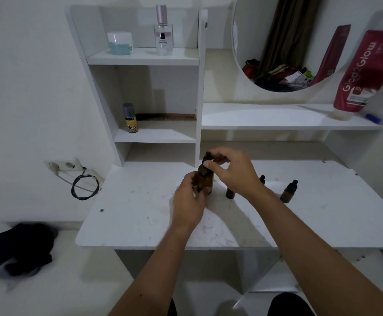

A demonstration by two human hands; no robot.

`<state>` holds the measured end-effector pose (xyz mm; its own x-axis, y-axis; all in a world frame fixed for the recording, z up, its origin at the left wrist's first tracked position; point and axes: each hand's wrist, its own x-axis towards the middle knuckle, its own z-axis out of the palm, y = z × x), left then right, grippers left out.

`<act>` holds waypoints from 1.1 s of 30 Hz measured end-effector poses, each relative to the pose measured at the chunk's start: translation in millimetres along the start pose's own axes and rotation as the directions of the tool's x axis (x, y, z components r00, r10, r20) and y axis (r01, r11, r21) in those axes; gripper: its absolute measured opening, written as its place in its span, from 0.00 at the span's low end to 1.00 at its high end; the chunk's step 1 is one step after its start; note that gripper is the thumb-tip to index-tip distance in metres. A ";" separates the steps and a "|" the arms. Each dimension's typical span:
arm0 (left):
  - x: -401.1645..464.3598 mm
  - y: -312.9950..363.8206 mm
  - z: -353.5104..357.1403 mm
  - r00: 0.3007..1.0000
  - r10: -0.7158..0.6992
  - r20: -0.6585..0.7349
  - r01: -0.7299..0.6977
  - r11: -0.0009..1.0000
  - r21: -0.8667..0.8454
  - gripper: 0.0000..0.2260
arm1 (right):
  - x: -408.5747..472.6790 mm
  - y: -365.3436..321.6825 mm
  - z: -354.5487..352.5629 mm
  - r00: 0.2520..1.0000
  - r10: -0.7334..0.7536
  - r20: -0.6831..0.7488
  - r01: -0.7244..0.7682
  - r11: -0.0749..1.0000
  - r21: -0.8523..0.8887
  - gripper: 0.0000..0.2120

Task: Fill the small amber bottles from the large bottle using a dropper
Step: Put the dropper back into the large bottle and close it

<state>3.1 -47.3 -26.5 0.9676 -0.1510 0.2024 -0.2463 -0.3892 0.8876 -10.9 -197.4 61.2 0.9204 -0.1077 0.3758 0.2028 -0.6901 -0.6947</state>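
Observation:
The large amber bottle (205, 181) stands upright on the white table (140, 213), near the middle. My left hand (188, 205) wraps around its lower body. My right hand (229, 169) pinches the black dropper cap (208, 158) on top of it. Three small amber bottles with black dropper caps stand to the right: one (230, 193) mostly hidden behind my right wrist, a second (262, 179) showing only its cap, and a third (288, 192) standing apart further right.
White shelves at the back hold a spray can (131, 118), a comb (166, 116), a perfume bottle (163, 33) and a jar (120, 43). A red tube (365, 69) leans by a round mirror (283, 42). A wall socket with a coiled cable (84, 185) lies left; dark cloth (20, 248) is on the floor.

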 end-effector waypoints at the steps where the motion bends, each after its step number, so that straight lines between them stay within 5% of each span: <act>1: -0.2 -0.1 0.3 1.000 0.004 -0.003 -0.004 1.000 0.003 0.20 | 1.5 0.0 0.7 1.000 0.015 -0.015 -0.014 1.000 0.005 0.08; 6: 0.3 1.6 -0.7 1.000 -0.028 0.005 0.028 0.999 -0.017 0.20 | 1.9 -2.7 0.7 0.999 -0.005 -0.033 0.005 1.000 -0.003 0.17; 11: -0.9 1.9 -0.5 1.000 -0.013 -0.005 0.013 1.000 -0.027 0.20 | 0.4 -3.1 -0.1 0.999 -0.002 -0.032 0.003 1.000 0.006 0.09; 18: 0.3 2.8 -0.1 1.000 -0.024 -0.007 0.023 0.999 -0.030 0.20 | 0.0 -1.5 -3.5 0.998 -0.067 -0.006 0.067 0.997 -0.046 0.13; 33: -0.6 4.0 0.7 0.999 -0.034 -0.010 0.034 0.999 0.005 0.21 | 1.5 5.1 -5.4 0.999 0.036 -0.002 -0.036 0.999 -0.011 0.12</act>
<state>1.5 -49.4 -23.3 0.9759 -0.1287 0.1762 -0.2137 -0.3988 0.8918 -10.3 -204.9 61.5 0.9265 -0.1337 0.3519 0.1662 -0.6936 -0.7010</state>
